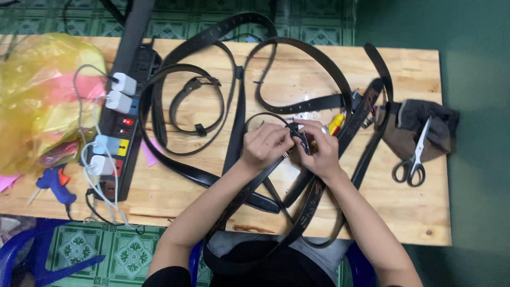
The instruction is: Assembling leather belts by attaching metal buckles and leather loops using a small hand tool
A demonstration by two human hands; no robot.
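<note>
One wooden table (414,212), a tangle of black belts (297,106) I can't count, one yellow plastic bag (37,90) far left, one power strip (125,127) with four white chargers. Mid-table, left hand (265,146) and right hand (319,151) both pinch one small black buckle piece (297,134), fingers clamped together on it. One pair of scissors (414,159) lies right on a grey cloth, one blue glue gun (53,183) near left.

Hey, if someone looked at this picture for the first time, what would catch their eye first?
Probably the tangle of black belts looping across the wooden table, with the left hand and right hand pinching a small buckle piece at the centre. Next, the yellow plastic bag far left and the scissors on grey cloth far right.
</note>
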